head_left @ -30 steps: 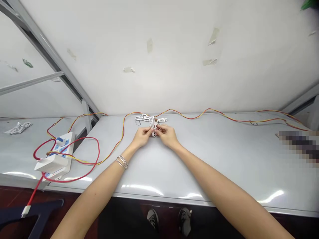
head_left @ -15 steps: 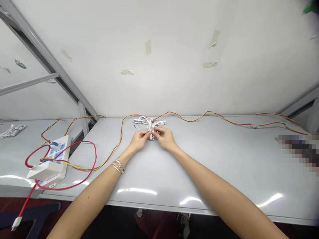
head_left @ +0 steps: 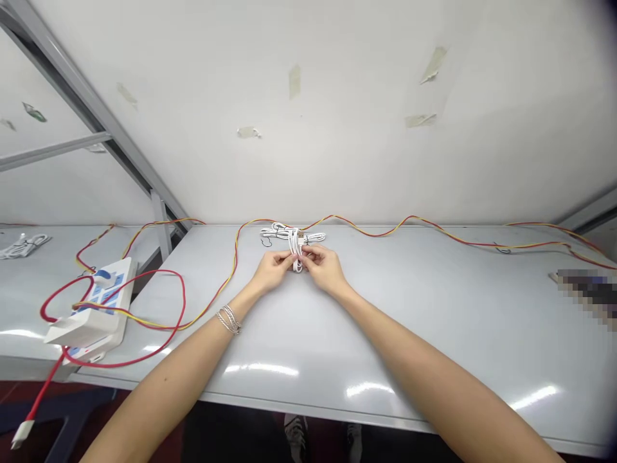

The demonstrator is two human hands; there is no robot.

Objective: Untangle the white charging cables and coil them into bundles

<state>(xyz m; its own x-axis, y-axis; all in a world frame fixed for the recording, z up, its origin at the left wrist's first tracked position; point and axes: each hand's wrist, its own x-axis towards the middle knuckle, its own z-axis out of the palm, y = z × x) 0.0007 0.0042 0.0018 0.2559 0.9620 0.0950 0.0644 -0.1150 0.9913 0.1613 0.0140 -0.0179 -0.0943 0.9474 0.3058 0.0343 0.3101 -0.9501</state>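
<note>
A small coiled white cable [head_left: 294, 242] stands out between my hands over the grey table [head_left: 308, 328]. My left hand [head_left: 274, 269] pinches it from the left between thumb and fingers. From the right, my right hand [head_left: 322, 265] closes on the same coil, close to its pale connector end [head_left: 302, 240]. Just behind lie more bundled white cables [head_left: 272, 232], held by thin black ties. A loose black tie [head_left: 266, 242] rests left of the coil.
A white and blue power strip [head_left: 108, 299] with a white adapter and looping red cable sits at the left. Red and yellow wires [head_left: 234, 257] run along the wall. A pixelated object [head_left: 590, 292] lies far right. More white cable [head_left: 24, 245] is far left.
The view has shifted slightly. Both hands keep their pinch on the coiled cable, with only small finger movement.
</note>
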